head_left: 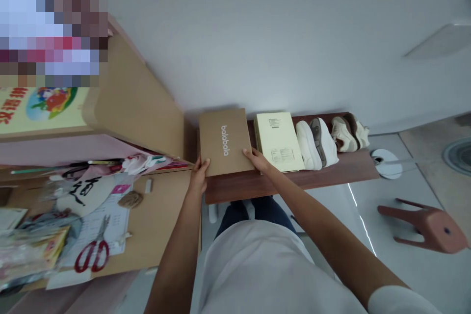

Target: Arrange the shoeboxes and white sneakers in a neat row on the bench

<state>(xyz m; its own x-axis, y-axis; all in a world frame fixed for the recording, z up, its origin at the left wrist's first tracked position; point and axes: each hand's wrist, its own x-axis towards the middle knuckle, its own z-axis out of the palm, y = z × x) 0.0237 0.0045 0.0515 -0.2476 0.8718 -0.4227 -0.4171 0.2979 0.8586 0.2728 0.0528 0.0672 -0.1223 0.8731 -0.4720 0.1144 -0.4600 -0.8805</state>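
Observation:
A brown cardboard shoebox [224,149] marked "balabala" rests on a narrow reddish-brown wooden bench [250,182] against the wall. My left hand [199,175] grips its near left corner, thumb on top and fingers down the side. At its near right edge, my right hand [256,159] holds on with the thumb over the lid; the other fingers are partly hidden. Just to the right lies a pale yellow box [281,142] with printed labels. Beyond it stand a pair of white shoes [317,144] and a pair of beige and brown shoes [349,132].
On the left is a desk [147,225] with red-handled scissors [96,248], papers, plastic bags and a hair bun-like brown item [130,199]. A tall brown panel [140,98] rises beside the shoebox. A reddish plastic stool [427,225] stands on the floor at right.

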